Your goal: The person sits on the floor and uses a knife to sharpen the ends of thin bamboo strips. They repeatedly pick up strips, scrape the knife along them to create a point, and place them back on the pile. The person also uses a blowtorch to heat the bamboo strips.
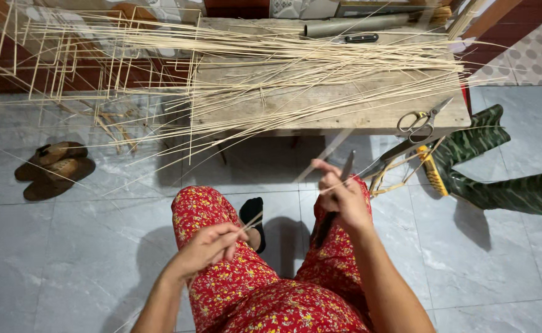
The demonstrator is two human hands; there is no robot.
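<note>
Your right hand is closed around a dark-handled knife, with the blade pointing up and away from you and the handle going down over your knee. Your left hand has its fingers pinched together on a thin pale bamboo strip, which runs from this hand up toward the right hand and the blade. Both hands are above your lap, over the red trousers with small flowers.

In front of you stands the low wooden counter. On it lies a big loose bundle of long thin bamboo sticks, many of them hanging over the left edge. A pair of metal scissors lies near the right front corner, a small dark-handled tool lies at the back, and just behind it is a grey rolled tube.

To the left, light open frames of thin bamboo sticks stand on the grey tiled floor; they hold nothing inside. A pair of brown sandals lies on the floor below them. On the right, green rubber boots lie on their side, and a brush with a yellow handle is just beside them.
</note>
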